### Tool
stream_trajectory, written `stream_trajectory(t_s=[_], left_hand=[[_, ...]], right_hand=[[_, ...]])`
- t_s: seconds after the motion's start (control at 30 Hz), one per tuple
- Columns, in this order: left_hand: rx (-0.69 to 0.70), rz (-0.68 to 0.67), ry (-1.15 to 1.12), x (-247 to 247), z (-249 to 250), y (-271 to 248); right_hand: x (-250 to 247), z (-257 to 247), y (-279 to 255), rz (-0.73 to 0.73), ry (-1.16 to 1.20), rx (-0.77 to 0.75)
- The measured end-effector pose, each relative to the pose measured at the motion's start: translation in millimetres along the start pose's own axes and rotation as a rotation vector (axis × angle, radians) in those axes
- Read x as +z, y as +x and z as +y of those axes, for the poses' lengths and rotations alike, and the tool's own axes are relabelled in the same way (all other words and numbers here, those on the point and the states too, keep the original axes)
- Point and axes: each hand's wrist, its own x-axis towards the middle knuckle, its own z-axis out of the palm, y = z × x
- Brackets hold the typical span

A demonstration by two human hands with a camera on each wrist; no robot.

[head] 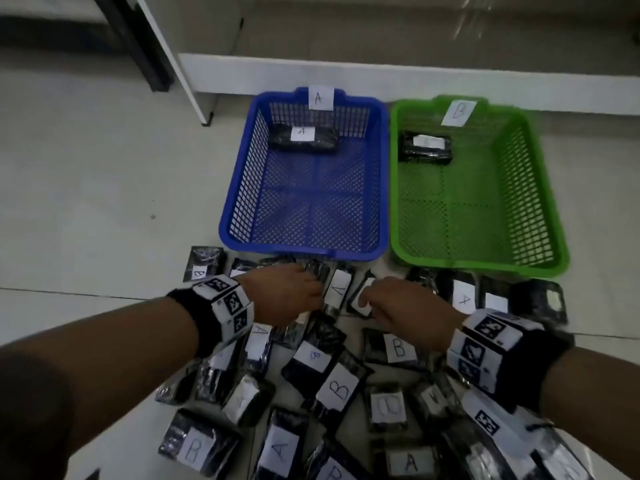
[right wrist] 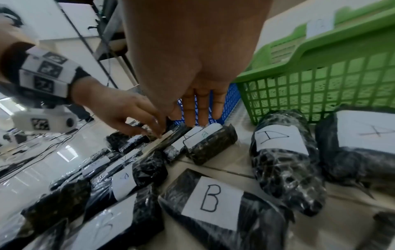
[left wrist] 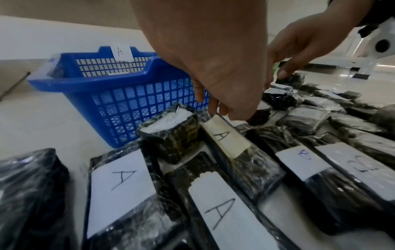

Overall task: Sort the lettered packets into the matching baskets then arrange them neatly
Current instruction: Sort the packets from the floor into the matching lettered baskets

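Note:
Black wrapped packets with white A or B labels lie in a heap on the floor tiles. My left hand (head: 311,289) (left wrist: 222,110) reaches down with its fingertips touching the far end of an A packet (head: 337,287) (left wrist: 226,137), just before the blue basket (head: 304,252) (left wrist: 128,84) tagged A. My right hand (head: 372,299) (right wrist: 200,116) hovers with straight fingers over a neighbouring packet (head: 363,301) (right wrist: 205,137); its letter is unreadable. The green basket (head: 481,265) (right wrist: 320,55) tagged B stands to the right. Each basket holds one packet in its far left corner: the A packet (head: 301,138) and the B packet (head: 426,147).
Several more packets cover the floor near me, such as a B packet (head: 398,346) (right wrist: 211,201) and an A packet (head: 464,296) (right wrist: 275,138). A white ledge (head: 381,69) runs behind the baskets. A dark frame leg (head: 138,46) stands at the back left.

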Motion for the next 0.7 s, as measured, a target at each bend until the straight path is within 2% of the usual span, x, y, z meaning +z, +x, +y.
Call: stream_trajectory(t_s=[0.03, 0.1, 0.13, 0.3, 0.47, 0.57, 0.7], left_hand=[[-0.027, 0.024, 0.013, 2.1, -3.3, 5.0], [-0.158, -0.016, -0.002, -0.9, -6.7, 10.5], [-0.214, -0.026, 0.006, -3.0, -6.3, 11.9], [-0.465, 0.001, 0.01, 2.8, 22.5, 14.9], [-0.773, -0.09, -0.008, 19.9, 50.8, 31.1], [-0.847, -0.099, -0.037, 20.7, 55.2, 39.1], [-0.953, -0.128, -0.078, 20.6, 60.6, 43.0]], right_hand=[[3.4, 0.9, 2.7, 0.044, -0.032, -0.034], [11.6, 6.4, 4.5, 0.114, -0.095, -0.079], [14.4, 6.7, 5.0, 0.105, -0.1, -0.083], [14.3, 19.1, 6.9, 0.296, -0.062, -0.013], [25.2, 22.2, 10.5, 0.233, -0.124, -0.003], [37.1, 23.2, 13.9, 0.149, -0.185, -0.011], [42.2, 16.7, 18.2, 0.138, -0.187, 0.008]])
